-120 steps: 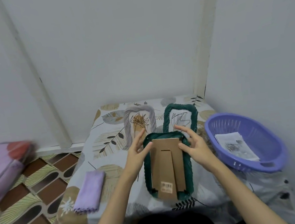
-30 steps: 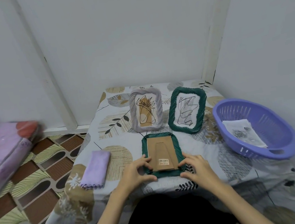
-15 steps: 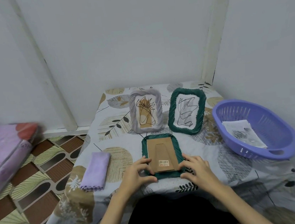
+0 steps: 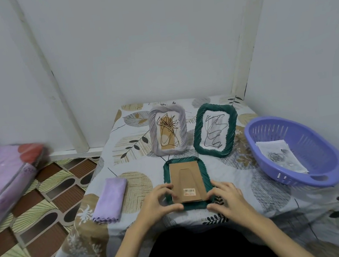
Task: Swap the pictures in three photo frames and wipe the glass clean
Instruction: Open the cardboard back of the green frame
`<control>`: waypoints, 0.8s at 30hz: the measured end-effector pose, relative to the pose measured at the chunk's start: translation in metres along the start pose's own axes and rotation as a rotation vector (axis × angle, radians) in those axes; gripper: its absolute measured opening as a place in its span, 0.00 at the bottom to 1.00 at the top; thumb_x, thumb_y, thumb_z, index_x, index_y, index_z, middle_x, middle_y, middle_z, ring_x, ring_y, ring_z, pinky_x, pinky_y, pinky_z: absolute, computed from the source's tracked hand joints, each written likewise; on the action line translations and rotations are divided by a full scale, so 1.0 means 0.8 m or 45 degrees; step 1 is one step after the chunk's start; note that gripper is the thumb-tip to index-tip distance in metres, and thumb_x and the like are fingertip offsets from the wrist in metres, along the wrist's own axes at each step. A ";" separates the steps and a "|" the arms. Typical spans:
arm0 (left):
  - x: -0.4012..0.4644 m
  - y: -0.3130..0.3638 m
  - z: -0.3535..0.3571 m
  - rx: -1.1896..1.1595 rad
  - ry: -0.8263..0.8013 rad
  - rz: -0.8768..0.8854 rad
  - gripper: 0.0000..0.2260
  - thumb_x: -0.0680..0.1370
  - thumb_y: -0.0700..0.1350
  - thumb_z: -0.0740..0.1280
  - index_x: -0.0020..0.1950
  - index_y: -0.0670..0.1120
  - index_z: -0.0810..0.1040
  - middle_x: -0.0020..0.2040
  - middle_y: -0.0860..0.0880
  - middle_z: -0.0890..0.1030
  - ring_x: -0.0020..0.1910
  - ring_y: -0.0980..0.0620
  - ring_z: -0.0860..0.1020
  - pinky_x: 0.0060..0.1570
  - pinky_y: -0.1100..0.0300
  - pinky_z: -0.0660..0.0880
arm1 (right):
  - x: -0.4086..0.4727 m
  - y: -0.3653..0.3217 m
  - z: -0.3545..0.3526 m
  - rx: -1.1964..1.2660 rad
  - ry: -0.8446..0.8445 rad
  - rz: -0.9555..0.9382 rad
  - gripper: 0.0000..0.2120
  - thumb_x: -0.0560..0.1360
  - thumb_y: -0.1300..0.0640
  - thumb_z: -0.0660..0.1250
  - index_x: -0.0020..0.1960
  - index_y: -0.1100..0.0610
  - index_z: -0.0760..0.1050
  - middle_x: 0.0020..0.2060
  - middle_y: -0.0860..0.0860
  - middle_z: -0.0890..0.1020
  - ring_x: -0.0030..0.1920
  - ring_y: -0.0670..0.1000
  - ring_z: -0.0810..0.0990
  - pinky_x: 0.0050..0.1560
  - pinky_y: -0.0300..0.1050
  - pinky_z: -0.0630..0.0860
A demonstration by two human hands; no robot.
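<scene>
**Both hands on the face-down green frame**

Here we see a table [image 4: 223, 171] under a leaf-printed cloth, pushed into a white corner, with a patterned floor [image 4: 36, 219] and a pink mattress [image 4: 3, 176] off to the left. On the table's right side sits a purple basket [image 4: 326, 164] with a sheet of printed pictures [image 4: 278, 155] lying inside it.

At the far side of the table two frames stand upright and lean back: a grey frame [image 4: 154, 130] on the left with a plant sketch, and just beside it on the right a standing green frame [image 4: 231, 129] with a black scribble drawing.

Near us lies a face-down green frame [image 4: 203, 169], its brown backing board [image 4: 186, 179] and barcode sticker turned up. Our left hand [image 4: 156, 204] curls round its near left corner, fingertips on the rim by the board's edge and thumb along the near rim. Our right hand [image 4: 228, 198] grips the near right corner likewise.

A folded lilac cloth [image 4: 111, 197] rests left of that frame, well apart from both hands.
</scene>
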State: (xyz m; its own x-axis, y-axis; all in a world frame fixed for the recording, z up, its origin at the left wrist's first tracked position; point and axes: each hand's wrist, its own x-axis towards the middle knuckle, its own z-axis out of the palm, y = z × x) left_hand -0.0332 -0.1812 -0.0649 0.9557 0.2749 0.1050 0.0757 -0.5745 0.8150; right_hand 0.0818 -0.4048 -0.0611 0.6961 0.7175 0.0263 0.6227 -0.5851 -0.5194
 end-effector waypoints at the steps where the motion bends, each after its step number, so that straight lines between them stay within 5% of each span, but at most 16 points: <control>1: 0.003 0.004 0.000 -0.008 0.034 -0.016 0.19 0.58 0.70 0.70 0.41 0.60 0.78 0.62 0.57 0.73 0.65 0.61 0.69 0.65 0.66 0.63 | 0.002 -0.004 -0.003 0.050 0.055 0.038 0.25 0.61 0.29 0.51 0.47 0.40 0.74 0.70 0.44 0.65 0.69 0.46 0.59 0.64 0.47 0.57; 5: 0.022 0.018 0.013 0.148 0.084 -0.091 0.10 0.75 0.52 0.67 0.52 0.50 0.81 0.73 0.49 0.63 0.76 0.51 0.51 0.72 0.54 0.51 | 0.020 -0.025 -0.006 0.078 0.096 0.208 0.29 0.66 0.31 0.49 0.53 0.44 0.78 0.74 0.48 0.60 0.74 0.51 0.53 0.69 0.53 0.54; 10: 0.029 0.028 0.024 -0.018 0.065 -0.237 0.03 0.73 0.50 0.69 0.45 0.53 0.79 0.75 0.46 0.59 0.76 0.49 0.45 0.73 0.51 0.46 | 0.029 -0.039 0.009 0.162 0.010 0.218 0.16 0.74 0.40 0.62 0.57 0.45 0.77 0.75 0.50 0.56 0.75 0.53 0.47 0.73 0.56 0.46; 15: 0.026 0.036 0.025 -0.211 0.134 -0.230 0.07 0.71 0.47 0.72 0.41 0.56 0.75 0.76 0.46 0.56 0.76 0.50 0.45 0.73 0.53 0.46 | 0.021 -0.042 0.005 0.515 0.168 0.203 0.06 0.71 0.48 0.70 0.47 0.40 0.76 0.70 0.54 0.68 0.72 0.51 0.60 0.72 0.54 0.55; 21: 0.032 0.040 0.023 -0.330 0.140 -0.146 0.07 0.70 0.47 0.74 0.43 0.51 0.78 0.62 0.49 0.74 0.66 0.52 0.70 0.61 0.65 0.66 | 0.019 -0.042 0.000 0.694 0.269 0.144 0.09 0.64 0.39 0.70 0.42 0.36 0.75 0.58 0.47 0.76 0.64 0.42 0.70 0.71 0.54 0.61; 24: 0.035 0.040 0.022 -0.459 0.144 -0.159 0.09 0.68 0.47 0.75 0.44 0.48 0.79 0.54 0.47 0.78 0.53 0.48 0.79 0.55 0.56 0.76 | 0.020 -0.043 -0.001 0.716 0.275 0.148 0.08 0.69 0.48 0.72 0.45 0.39 0.76 0.62 0.51 0.76 0.65 0.43 0.70 0.68 0.44 0.65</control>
State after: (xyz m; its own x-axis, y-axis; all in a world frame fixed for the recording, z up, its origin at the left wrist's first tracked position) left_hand 0.0007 -0.2056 -0.0461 0.9067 0.4200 0.0383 0.0652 -0.2293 0.9712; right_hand 0.0715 -0.3736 -0.0417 0.8412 0.5340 0.0845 0.2957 -0.3237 -0.8988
